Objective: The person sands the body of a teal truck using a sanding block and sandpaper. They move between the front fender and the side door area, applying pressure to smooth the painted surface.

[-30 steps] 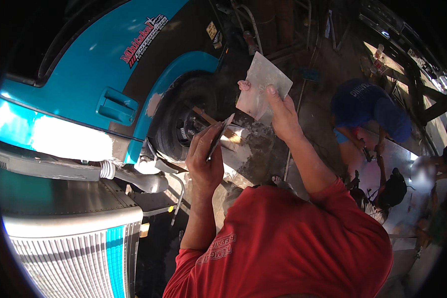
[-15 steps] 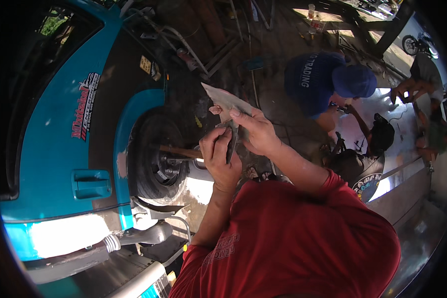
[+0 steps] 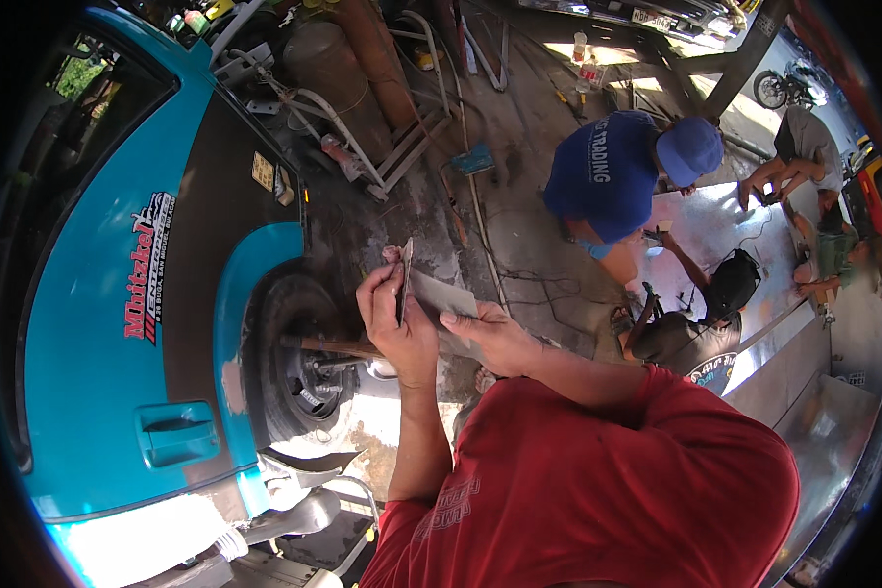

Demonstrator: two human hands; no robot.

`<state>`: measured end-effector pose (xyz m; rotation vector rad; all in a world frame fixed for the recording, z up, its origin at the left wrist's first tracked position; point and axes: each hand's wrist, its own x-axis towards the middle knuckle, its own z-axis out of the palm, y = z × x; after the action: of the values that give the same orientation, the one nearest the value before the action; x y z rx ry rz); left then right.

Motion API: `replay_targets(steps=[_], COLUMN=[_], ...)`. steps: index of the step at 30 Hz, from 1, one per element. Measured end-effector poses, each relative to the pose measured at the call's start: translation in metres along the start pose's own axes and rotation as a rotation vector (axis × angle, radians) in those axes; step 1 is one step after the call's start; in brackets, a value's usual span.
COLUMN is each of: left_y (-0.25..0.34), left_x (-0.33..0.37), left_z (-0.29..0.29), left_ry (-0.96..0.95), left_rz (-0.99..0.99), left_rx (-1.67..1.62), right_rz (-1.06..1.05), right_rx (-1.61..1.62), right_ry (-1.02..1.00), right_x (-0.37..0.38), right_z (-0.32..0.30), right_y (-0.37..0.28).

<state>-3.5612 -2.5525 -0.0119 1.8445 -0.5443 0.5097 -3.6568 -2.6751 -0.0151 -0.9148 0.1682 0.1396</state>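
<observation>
In front of my chest, my left hand is closed on a thin, dark spreader blade, seen nearly edge-on. A lump of pinkish putty clings near its upper end. My right hand grips a flat grey plate by its near corner, thumb on top. The plate's far edge lies right beside the blade; whether they touch I cannot tell. To the left stands a teal vehicle, with bare wheel-arch filler patches and an exposed wheel.
A blue-shirted person and others crouch around a shiny metal sheet at the right. A metal frame and a rusty cylinder stand beyond the vehicle. Cables lie across the floor.
My hands have moved lower and a little apart. The plate has tilted away from the blade, and the blade now stands more upright. The view has shifted slightly.
</observation>
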Motion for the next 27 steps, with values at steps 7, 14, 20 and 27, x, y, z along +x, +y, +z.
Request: replay_targets(steps=[7, 14, 20, 27], left_y=[0.005, 0.099, 0.092, 0.053], left_x=[0.026, 0.018, 0.054, 0.062], left_z=[-0.024, 0.079, 0.134, 0.105], left_ry=[0.269, -0.104, 0.128, 0.250], left_rz=[0.109, 0.540, 0.404, 0.175], left_rx=[0.080, 0.221, 0.014, 0.135], right_rz=[0.058, 0.231, 0.061, -0.063], right_rx=[0.143, 0.419, -0.032, -0.501], right_ry=[0.007, -0.164, -0.251, -0.280], right_x=[0.072, 0.170, 0.158, 0.094], right_z=[-0.064, -0.066, -0.081, -0.108], right_y=[-0.069, -0.149, -0.162, -0.135])
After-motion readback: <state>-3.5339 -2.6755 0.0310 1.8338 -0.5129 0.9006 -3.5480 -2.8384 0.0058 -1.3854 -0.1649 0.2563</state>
